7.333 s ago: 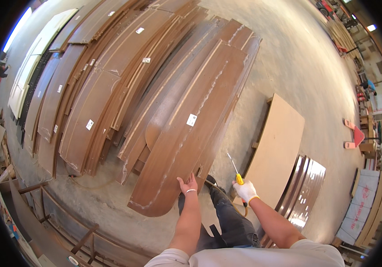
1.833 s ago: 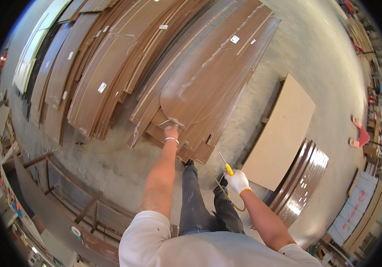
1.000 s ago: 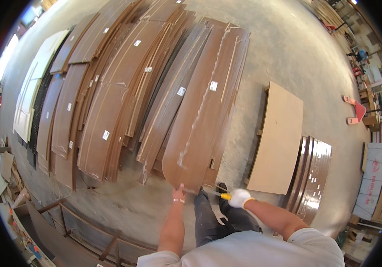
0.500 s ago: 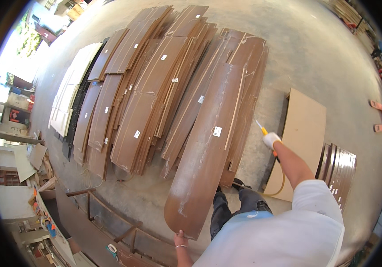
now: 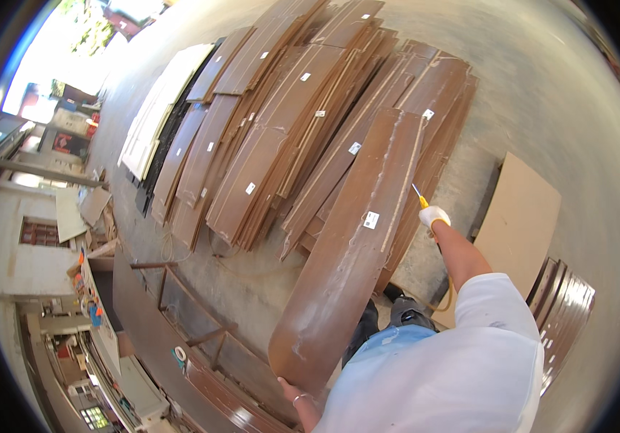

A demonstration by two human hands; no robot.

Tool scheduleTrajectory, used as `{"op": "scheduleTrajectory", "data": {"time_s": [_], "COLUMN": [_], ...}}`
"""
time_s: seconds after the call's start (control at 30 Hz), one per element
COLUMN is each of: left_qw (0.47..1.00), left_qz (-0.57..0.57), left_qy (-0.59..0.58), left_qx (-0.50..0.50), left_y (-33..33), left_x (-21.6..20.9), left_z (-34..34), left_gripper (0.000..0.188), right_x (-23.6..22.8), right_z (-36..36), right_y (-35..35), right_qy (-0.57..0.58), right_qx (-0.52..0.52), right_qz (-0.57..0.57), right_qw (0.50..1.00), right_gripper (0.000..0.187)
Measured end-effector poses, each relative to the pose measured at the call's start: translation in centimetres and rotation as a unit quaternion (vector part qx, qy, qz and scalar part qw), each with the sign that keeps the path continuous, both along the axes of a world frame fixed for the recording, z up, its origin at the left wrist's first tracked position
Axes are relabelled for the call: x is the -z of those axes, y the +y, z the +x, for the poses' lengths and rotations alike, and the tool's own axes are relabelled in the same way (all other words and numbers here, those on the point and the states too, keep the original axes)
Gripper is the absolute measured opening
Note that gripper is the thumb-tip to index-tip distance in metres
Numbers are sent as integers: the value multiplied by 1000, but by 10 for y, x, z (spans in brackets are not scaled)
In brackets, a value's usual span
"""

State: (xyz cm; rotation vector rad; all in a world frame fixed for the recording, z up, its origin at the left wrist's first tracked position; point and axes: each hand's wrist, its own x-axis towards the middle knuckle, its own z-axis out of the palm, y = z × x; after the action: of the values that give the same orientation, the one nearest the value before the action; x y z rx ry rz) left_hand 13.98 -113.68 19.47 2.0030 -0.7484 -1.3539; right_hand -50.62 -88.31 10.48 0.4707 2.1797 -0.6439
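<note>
A long brown wooden panel (image 5: 353, 245) with a small white label is tilted up from the stack, its near end low by my body. My left hand (image 5: 294, 393) grips that near end from below, only partly visible, a bracelet at the wrist. My right hand (image 5: 433, 216), in a white glove, is stretched out at the panel's right edge and holds a yellow-handled tool (image 5: 419, 197) whose thin tip points at the panel's pale edge line. My white sleeve and blue trousers fill the lower right.
Many brown panels (image 5: 281, 137) lie fanned on the concrete floor, with a white panel (image 5: 157, 115) at their left. A tan board (image 5: 519, 224) and a stack of dark curved panels (image 5: 566, 310) lie to the right. A low metal-framed bench (image 5: 180, 325) runs along the lower left.
Over the frames I have lifted the panel's near end and drawn it toward my body. My right hand with the tool has reached out to the panel's right edge.
</note>
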Motion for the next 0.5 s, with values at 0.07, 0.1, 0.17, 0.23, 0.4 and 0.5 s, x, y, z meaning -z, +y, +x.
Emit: {"op": "scheduleTrajectory", "data": {"time_s": [0.07, 0.1, 0.17, 0.23, 0.4, 0.5], "left_qw": [999, 997, 989, 972, 933, 948], "left_qz": [-6, -15, -8, -4, -43, -83], "left_qy": [-51, -74, -140, -233, -358, -303], "left_qx": [-19, -25, -46, -33, -1, -49], "left_y": [16, 21, 30, 37, 53, 69], "left_x": [-18, -27, -38, -44, -54, -60], "left_z": [-14, -18, -18, -7, 34, 35], "left_gripper": [82, 83, 82, 81, 78, 75], "right_x": [15, 24, 43, 65, 116, 135], "right_z": [10, 15, 22, 21, 25, 33], "right_y": [-7, -10, -13, -21, -59, -66], "right_qy": [14, 17, 0, -6, 45, 104], "right_qx": [59, 98, 207, 270, 264, 258], "right_qz": [-21, -27, -156, -209, -268, -270], "right_qw": [998, 995, 966, 940, 925, 922], "right_gripper": [31, 29, 28, 36, 27, 29]}}
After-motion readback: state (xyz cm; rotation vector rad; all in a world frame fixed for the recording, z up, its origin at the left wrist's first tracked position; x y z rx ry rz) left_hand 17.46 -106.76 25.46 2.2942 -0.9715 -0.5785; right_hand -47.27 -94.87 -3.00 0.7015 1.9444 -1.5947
